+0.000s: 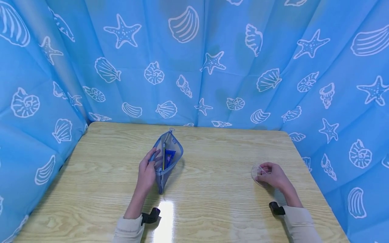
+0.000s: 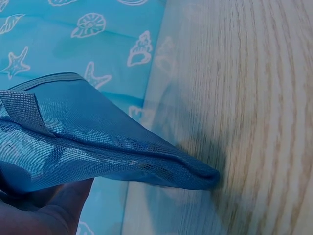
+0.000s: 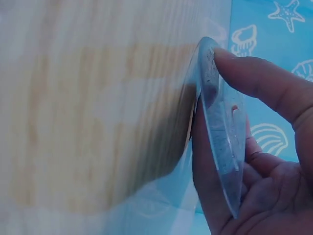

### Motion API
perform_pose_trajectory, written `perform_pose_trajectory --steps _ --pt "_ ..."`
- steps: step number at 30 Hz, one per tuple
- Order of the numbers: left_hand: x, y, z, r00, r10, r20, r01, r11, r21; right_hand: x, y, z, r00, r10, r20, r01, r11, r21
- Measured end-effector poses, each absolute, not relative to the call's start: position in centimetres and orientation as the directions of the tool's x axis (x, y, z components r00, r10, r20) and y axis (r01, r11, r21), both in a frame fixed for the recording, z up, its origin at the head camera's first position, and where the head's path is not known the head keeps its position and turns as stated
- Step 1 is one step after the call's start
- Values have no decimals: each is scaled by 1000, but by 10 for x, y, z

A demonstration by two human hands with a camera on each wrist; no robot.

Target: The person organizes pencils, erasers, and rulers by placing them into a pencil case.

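Observation:
My left hand (image 1: 147,172) grips the near-left side of a blue mesh zip pouch (image 1: 177,154), held upright with its mouth spread apart. Inside the pouch are a yellow pencil (image 1: 163,158) and a blue set square (image 1: 170,156). The left wrist view shows the pouch's mesh side (image 2: 112,142) close up, its lower corner at the tabletop, with most of the hand out of frame. Over at the right, my right hand (image 1: 275,176) pinches a clear plastic protractor (image 1: 255,172) between thumb and fingers. Seen from the right wrist, the protractor (image 3: 222,132) stands tilted nearly edge-on.
Both hands are over a light wood-grain table (image 1: 212,189). A blue curtain (image 1: 194,67) with white shells and starfish hangs behind it and along both sides. A black wrist camera (image 1: 151,216) sits at the left cuff, another (image 1: 276,208) at the right.

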State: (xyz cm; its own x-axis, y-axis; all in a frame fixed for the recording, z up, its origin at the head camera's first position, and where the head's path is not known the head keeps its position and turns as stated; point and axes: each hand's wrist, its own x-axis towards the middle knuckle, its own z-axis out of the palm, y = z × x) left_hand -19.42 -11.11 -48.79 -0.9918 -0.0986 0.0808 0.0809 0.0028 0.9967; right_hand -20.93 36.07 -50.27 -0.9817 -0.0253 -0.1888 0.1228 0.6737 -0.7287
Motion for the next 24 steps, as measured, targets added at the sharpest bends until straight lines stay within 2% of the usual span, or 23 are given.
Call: perform_pose_trajectory --steps 4,10,17,24 --pt "-194 -111 -488 -993 -96 75 75 0 997 -208 364 -505 -971 -47 -235 160 603 -782" --pt "-194 -111 -487 -992 -98 83 84 -2 996 -210 371 -511 -952 -149 -269 179 443 -879" --pt "-194 -112 -486 -992 -94 89 91 -16 996 -213 371 -514 -944 -199 -263 167 399 -902" --pt "-194 -111 -486 -993 -92 78 80 -13 997 -215 358 -515 -954 -203 -219 155 292 -944"
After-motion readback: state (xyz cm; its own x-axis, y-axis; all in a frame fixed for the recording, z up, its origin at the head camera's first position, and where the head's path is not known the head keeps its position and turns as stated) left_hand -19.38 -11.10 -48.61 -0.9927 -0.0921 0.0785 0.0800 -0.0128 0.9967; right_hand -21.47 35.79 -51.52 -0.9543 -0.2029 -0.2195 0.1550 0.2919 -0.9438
